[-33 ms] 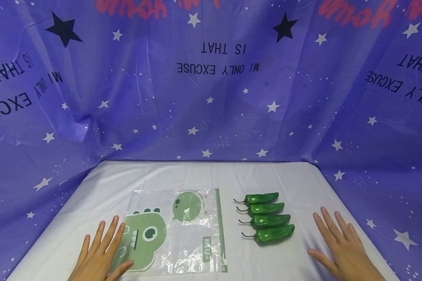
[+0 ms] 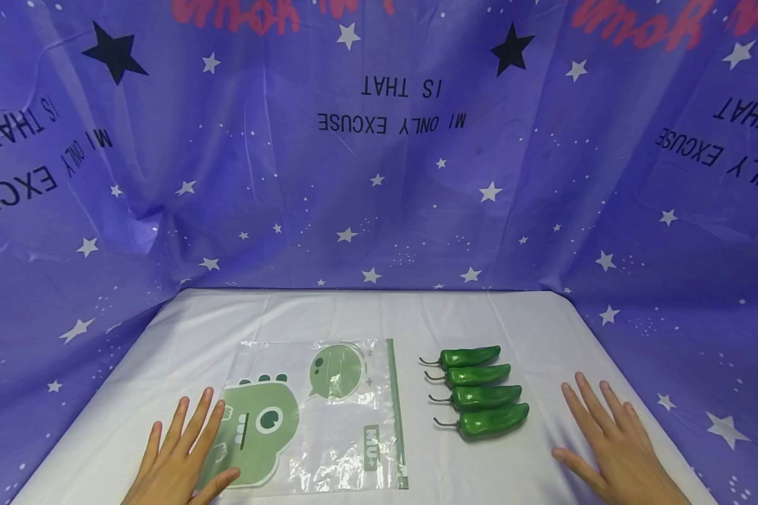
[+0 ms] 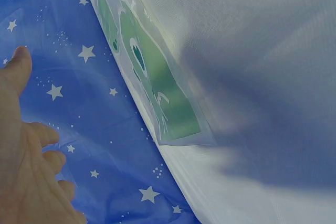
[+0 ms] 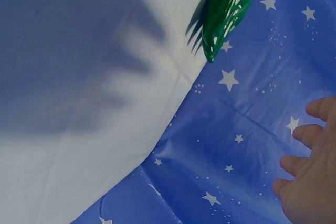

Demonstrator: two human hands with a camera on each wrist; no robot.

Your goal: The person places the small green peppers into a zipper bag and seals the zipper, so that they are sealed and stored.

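A clear zip bag (image 2: 328, 438) printed with a green cartoon dinosaur lies flat at left of centre, its green zip strip (image 2: 396, 414) facing right. To the right of it, several green chili peppers (image 2: 493, 421) lie in a stacked row, stems to the left. My left hand (image 2: 180, 452), fingers spread, is at the bag's left end and overlaps its edge in the head view. My right hand (image 2: 622, 449) is spread to the right of the peppers, apart from them, and holds nothing. The right wrist view catches glossy green pepper (image 4: 226, 17) at its top.
A white cloth covers the table (image 2: 328, 312). Purple-blue fabric (image 2: 379, 203) with stars and upside-down lettering hangs behind and along both sides. In the wrist views, hand shadows (image 4: 68, 66) fall across the white cloth.
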